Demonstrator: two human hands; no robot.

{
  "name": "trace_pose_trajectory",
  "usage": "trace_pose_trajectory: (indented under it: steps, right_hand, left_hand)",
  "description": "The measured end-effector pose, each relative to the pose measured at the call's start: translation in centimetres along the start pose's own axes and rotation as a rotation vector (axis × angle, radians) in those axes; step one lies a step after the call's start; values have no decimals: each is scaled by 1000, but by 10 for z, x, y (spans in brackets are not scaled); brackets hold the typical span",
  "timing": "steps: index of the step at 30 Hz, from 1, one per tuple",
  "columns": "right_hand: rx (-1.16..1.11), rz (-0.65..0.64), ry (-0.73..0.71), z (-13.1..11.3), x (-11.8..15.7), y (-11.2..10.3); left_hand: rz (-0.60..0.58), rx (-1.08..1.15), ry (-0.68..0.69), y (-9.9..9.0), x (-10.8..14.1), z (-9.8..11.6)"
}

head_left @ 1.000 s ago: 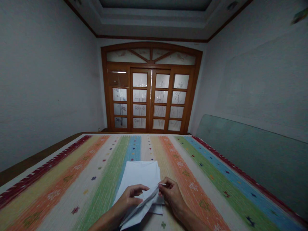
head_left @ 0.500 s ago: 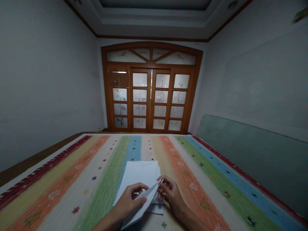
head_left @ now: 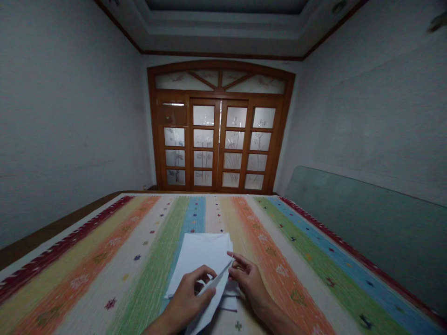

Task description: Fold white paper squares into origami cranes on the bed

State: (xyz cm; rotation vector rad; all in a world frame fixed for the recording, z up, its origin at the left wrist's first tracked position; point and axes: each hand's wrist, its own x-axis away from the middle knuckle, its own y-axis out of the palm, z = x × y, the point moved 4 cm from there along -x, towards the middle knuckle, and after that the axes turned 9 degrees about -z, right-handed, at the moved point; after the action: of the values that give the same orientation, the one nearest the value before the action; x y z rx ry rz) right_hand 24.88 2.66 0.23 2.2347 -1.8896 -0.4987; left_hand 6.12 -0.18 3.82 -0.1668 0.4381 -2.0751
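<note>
**Left hand (head_left: pixel 186 294) grips a folded white paper (head_left: pixel 206 316) while right hand (head_left: pixel 248 281) reaches its upper tip**

The left hand is curled closely around the folded white paper, with its fingers over the top and its thumb out of sight. The right hand is narrowly parted, its thumb and forefinger right at the paper's upper point; whether they pinch it, I cannot tell. The paper is a long, narrow, creased shape, tilted between the hands, with one sharp point up and to the right and its lower end near the bottom of the view. Beneath it, a flat white sheet (head_left: pixel 204 253) lies on a striped woven cover (head_left: pixel 146 279) in green, blue, orange, and cream, with small embroidered stars and a red border. Whether the sheet joins the folded part cannot be told. Far ahead stand wooden double doors (head_left: pixel 218 144) with frosted panes. A glass panel (head_left: pixel 363 232) leans against the right wall.
</note>
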Motion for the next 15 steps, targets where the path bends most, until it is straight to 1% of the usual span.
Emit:
trace_pose_trajectory:
  steps: [3, 8, 11, 15]
  right_hand:
    - [-47, -4, 7, 1, 0, 1]
    - [-138, -22, 45, 0, 4, 7]
    - [-154, -36, 51, -3, 7, 10]
    - [-144, -54, 27, -5, 9, 12]
  left_hand:
    - [12, -45, -3, 2, 1, 1]
    - [14, -80, 32, 6, 6, 8]
    - [11, -64, 51, 7, 6, 8]
    - [7, -79, 43, 7, 7, 6]
